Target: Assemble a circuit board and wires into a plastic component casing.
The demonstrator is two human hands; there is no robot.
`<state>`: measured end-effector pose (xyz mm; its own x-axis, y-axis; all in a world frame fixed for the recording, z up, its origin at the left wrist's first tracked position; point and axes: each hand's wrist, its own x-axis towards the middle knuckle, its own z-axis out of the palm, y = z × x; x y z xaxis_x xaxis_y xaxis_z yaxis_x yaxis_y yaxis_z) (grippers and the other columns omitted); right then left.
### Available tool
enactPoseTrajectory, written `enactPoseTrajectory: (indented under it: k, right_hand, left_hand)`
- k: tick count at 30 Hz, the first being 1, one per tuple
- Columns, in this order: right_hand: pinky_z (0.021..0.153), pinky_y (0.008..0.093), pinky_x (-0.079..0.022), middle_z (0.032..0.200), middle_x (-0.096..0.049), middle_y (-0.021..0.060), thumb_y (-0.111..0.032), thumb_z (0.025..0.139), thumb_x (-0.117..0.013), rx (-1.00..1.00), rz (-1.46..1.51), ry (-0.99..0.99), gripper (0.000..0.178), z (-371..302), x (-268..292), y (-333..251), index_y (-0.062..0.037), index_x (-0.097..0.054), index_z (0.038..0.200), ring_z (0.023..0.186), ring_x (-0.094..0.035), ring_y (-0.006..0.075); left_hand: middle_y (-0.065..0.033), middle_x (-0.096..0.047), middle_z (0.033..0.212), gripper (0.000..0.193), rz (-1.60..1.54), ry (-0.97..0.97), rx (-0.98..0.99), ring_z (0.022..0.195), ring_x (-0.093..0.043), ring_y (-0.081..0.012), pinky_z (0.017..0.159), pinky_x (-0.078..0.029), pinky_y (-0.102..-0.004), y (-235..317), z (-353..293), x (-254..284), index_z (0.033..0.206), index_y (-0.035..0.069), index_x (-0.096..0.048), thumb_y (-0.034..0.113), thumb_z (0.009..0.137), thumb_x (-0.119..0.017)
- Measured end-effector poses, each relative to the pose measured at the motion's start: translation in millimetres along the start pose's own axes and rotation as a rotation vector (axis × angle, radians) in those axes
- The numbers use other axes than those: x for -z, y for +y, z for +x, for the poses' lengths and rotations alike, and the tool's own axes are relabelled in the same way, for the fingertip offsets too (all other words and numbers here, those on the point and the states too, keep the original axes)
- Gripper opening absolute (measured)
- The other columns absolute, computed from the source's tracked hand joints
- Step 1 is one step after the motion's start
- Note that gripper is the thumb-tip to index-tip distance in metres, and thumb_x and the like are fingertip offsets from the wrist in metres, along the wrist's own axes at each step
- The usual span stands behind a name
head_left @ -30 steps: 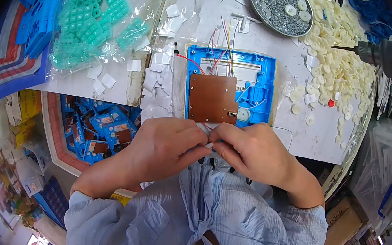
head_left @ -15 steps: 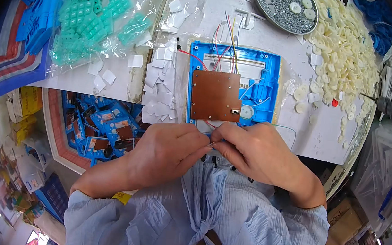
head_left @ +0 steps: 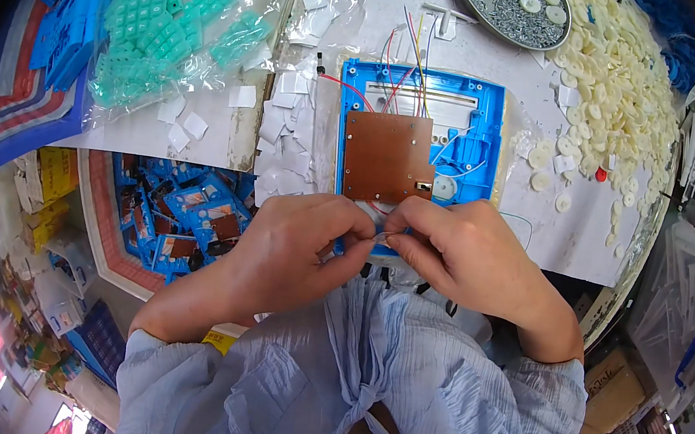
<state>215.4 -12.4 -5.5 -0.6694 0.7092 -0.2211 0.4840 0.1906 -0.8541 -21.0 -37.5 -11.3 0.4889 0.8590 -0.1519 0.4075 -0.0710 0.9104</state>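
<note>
A blue plastic casing (head_left: pixel 489 169) lies on the table in front of me, its inner side up. On it rests a brown circuit board (head_left: pixel 385 157) with small screws and a little switch; thin coloured wires (head_left: pixel 422 70) run out past the far edge. At the casing's near edge, my left hand (head_left: pixel 297 237) and my right hand (head_left: pixel 470 245) face each other with fingertips pinched. Between them shows a short stretch of thin wire (head_left: pixel 381 236), which both hands hold. The wire's ends are hidden by the fingers.
Green keypad pieces (head_left: pixel 158 29) lie on plastic at the left. White paper squares (head_left: pixel 287 131) are beside the casing. A round tray of screws (head_left: pixel 512 7) and a heap of cream plastic discs (head_left: pixel 613 102) occupy the right. Below left, a box (head_left: pixel 96 212) holds blue assemblies.
The fingertips have drawn slightly apart, so more of the wire shows between them. The casing sits a little higher in the picture as the view has shifted.
</note>
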Motion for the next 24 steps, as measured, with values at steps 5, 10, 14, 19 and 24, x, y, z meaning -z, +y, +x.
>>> enactPoseTrajectory:
  k: [5, 10, 14, 19, 24]
  right_hand:
    - [0.056, 0.0421, -0.05, 0.07, -0.068, 0.0142, -0.013, 0.096, -0.07, 0.018, -0.001, 0.0, 0.008, 1.4, -1.4, -2.5, -0.0064, -0.066, 0.098, 0.062, -0.068, 0.0344]
    - [0.055, 0.0418, -0.05, 0.07, -0.068, 0.0138, -0.013, 0.096, -0.07, 0.023, 0.001, -0.001, 0.008, 3.5, -3.6, -0.7, -0.0064, -0.066, 0.097, 0.062, -0.068, 0.034]
    - [0.056, 0.0413, -0.05, 0.072, -0.069, 0.0134, -0.011, 0.096, -0.07, 0.029, 0.033, 0.013, 0.008, 4.0, -2.4, -2.1, -0.0056, -0.066, 0.097, 0.063, -0.069, 0.0333]
    - [0.06, 0.0467, -0.052, 0.075, -0.069, 0.0166, -0.011, 0.095, -0.067, 0.003, 0.056, 0.007, 0.01, 2.7, 1.0, 0.3, -0.0028, -0.062, 0.098, 0.068, -0.068, 0.0384]
    - [0.062, 0.0496, -0.052, 0.076, -0.069, 0.0186, -0.012, 0.095, -0.066, -0.009, 0.067, -0.012, 0.012, 2.3, 2.7, -1.9, -0.002, -0.06, 0.097, 0.071, -0.068, 0.0411]
  left_hand:
    - [-0.0102, -0.067, 0.077, 0.013, 0.077, 0.03, -0.023, 0.067, -0.07, -0.0284, 0.059, -0.054, -0.038, 2.8, 1.9, -4.1, 0.087, 0.004, -0.065, -0.001, 0.078, -0.072]
    - [-0.0107, -0.066, 0.077, 0.013, 0.082, 0.06, -0.025, 0.066, -0.068, -0.0308, 0.059, -0.054, -0.039, 2.5, 1.5, -5.9, 0.086, 0.005, -0.065, -0.002, 0.077, -0.071]
    - [-0.0107, -0.066, 0.078, 0.014, 0.072, 0.05, -0.045, 0.063, -0.066, -0.0292, 0.057, -0.052, -0.0393, -2.7, 0.4, -3.0, 0.09, 0.005, -0.066, -0.001, 0.078, -0.071]
    - [-0.008, -0.065, 0.077, 0.018, 0.012, 0.014, 0.071, 0.056, -0.059, -0.0201, 0.053, -0.046, -0.034, 0.6, -2.4, 2.7, 0.094, 0.005, -0.067, -0.001, 0.078, -0.073]
    - [-0.0059, -0.064, 0.074, 0.019, -0.013, 0.025, 0.039, 0.054, -0.053, -0.0154, 0.051, -0.042, -0.0308, 1.7, -1.8, 0.5, 0.095, 0.005, -0.068, -0.002, 0.078, -0.074]
